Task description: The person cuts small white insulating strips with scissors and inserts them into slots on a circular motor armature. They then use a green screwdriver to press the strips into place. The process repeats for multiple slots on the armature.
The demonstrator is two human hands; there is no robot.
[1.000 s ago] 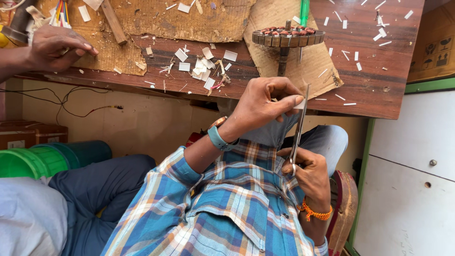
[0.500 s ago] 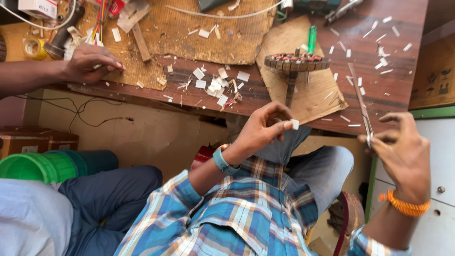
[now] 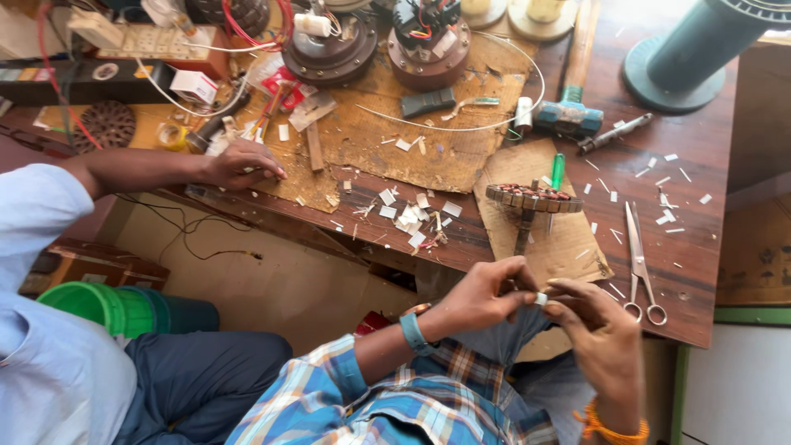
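Observation:
My left hand (image 3: 482,295), with a teal wristband, and my right hand (image 3: 600,336), with an orange bracelet, meet just below the table's front edge. Between their fingertips they pinch a small white paper piece (image 3: 540,298). Steel scissors (image 3: 638,262) lie on the wooden table (image 3: 709,247) just right of my hands, handles toward me. A round wound motor core (image 3: 531,198) stands on its shaft on a cardboard sheet, just beyond my hands.
A co-worker's hand (image 3: 243,162) rests on the table at the left, amid wires, a power strip (image 3: 156,37) and motor parts (image 3: 329,49). White paper scraps (image 3: 412,216) litter the middle. A hammer (image 3: 568,115) and a green spool (image 3: 692,49) lie farther back. A green bucket (image 3: 107,306) sits below.
My right hand has laid the scissors on the table and come back to my left hand, and both now pinch the white piece. The view has tilted toward the table.

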